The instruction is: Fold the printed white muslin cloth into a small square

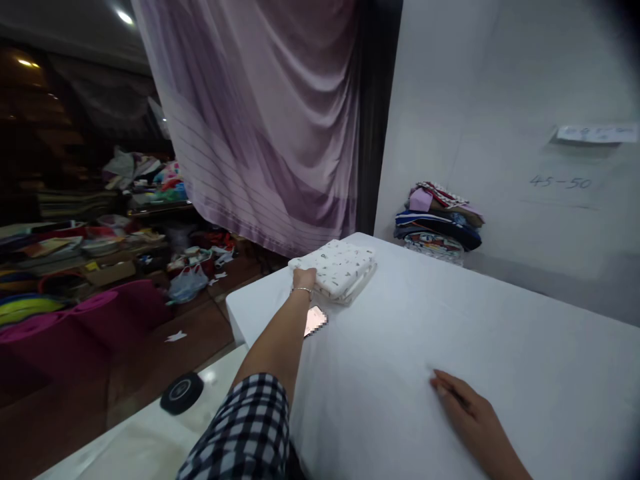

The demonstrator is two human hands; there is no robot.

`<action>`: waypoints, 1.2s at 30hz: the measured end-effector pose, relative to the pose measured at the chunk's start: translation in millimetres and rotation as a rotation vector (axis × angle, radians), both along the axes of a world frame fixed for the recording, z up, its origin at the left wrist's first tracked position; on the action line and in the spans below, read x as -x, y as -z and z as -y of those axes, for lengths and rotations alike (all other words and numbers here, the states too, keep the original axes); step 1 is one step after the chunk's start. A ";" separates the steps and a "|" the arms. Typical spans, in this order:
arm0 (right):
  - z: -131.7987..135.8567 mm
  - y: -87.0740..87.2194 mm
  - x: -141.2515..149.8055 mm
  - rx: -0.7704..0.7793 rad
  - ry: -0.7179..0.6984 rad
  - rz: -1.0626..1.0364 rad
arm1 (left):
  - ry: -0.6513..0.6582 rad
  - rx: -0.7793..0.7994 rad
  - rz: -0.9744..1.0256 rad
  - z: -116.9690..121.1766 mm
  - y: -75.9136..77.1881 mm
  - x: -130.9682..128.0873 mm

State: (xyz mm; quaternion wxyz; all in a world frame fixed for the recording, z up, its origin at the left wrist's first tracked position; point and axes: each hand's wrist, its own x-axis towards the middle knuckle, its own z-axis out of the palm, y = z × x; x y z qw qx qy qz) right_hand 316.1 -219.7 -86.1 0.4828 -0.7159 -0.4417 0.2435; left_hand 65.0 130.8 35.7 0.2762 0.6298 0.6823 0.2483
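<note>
A folded white cloth (340, 267) with a small scattered print lies in a thick stack near the far left corner of the white table (400, 347). My left hand (304, 278) is stretched out to its near left corner and grips the edge, the fingertips partly hidden by the fabric. Just under my left forearm, a phone with a lit, blurred-out screen (315, 321) rests on the table. My right hand (461, 398) hovers over or rests on the table's near right part, fingers pinched together; what they hold, if anything, is too small to make out.
Piled folded fabrics (440, 223) stand by the wall at the table's far edge. A purple curtain (280, 120) hangs behind. Below left is a white surface with a round black object (182, 393). Magenta rolls (95, 320) and a plastic bag (189, 284) lie on the cluttered floor.
</note>
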 end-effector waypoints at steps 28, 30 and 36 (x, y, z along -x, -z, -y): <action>168.9 -62.0 -13.6 -0.052 0.330 -0.797 | 1.595 -0.472 -0.038 365.4 26.3 -136.3; 171.4 -59.1 -9.8 -0.068 0.328 -0.842 | 1.641 -0.455 -0.128 370.7 29.4 -146.1; 165.1 -60.1 -11.2 -0.212 0.386 -0.868 | 1.603 -0.249 0.024 366.8 32.6 -165.3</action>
